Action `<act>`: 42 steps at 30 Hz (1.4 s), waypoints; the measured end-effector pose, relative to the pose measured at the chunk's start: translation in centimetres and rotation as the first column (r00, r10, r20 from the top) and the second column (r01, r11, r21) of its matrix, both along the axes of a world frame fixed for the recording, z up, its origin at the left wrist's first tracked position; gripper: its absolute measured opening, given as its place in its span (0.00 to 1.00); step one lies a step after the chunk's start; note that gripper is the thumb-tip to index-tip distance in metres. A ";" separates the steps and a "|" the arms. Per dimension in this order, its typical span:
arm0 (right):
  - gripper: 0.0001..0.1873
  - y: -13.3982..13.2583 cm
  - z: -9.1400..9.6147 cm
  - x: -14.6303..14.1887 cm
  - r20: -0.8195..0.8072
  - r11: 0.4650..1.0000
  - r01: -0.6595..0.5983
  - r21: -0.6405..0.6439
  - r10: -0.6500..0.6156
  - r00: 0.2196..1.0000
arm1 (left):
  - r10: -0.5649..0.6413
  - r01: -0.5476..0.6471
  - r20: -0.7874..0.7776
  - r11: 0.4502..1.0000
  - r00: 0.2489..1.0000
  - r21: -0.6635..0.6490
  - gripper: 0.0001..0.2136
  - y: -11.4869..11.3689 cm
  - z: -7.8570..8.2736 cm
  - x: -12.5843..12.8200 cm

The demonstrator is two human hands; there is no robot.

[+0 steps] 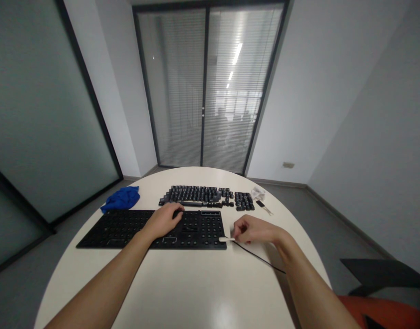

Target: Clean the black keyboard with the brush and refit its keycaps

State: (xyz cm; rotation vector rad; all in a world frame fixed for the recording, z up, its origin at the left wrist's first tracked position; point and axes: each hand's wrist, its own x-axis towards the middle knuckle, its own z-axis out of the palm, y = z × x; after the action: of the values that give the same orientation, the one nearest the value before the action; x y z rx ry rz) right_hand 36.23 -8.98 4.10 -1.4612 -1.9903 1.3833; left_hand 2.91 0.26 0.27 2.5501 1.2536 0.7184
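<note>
A black keyboard [196, 228] with its keycaps off lies at the front left of the table. My left hand [164, 220] rests on its upper middle, thumb and forefinger apart, holding nothing. At the keyboard's right end my right hand [251, 229] pinches a white cotton swab [227, 239]. The swab's tip is over the lower right corner of the key field; whether it touches the surface I cannot tell. A thin black cable [259, 258] runs beneath the right hand toward the forearm.
Behind the keyboard, loose black keycaps [192, 193] are laid out in rows, with a separate block of keycaps [244, 201]. A blue cloth [121, 198] lies left. Crumpled clear plastic [258, 193] and a small black-handled wire tool [265, 208] lie right. A chair [381, 310] stands lower right.
</note>
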 end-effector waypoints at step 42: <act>0.06 0.2 -0.2 0.0 0.083 0.977 0.089 0.192 -0.107 0.991 | 0.003 -0.003 0.009 1.000 1.000 -0.005 0.11 -0.1 0.2 0.1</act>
State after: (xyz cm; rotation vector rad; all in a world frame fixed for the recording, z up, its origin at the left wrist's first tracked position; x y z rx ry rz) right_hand 36.23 -8.74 3.87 -1.5390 -2.0134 1.0731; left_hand 2.99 0.16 0.43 2.5387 1.2548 0.7253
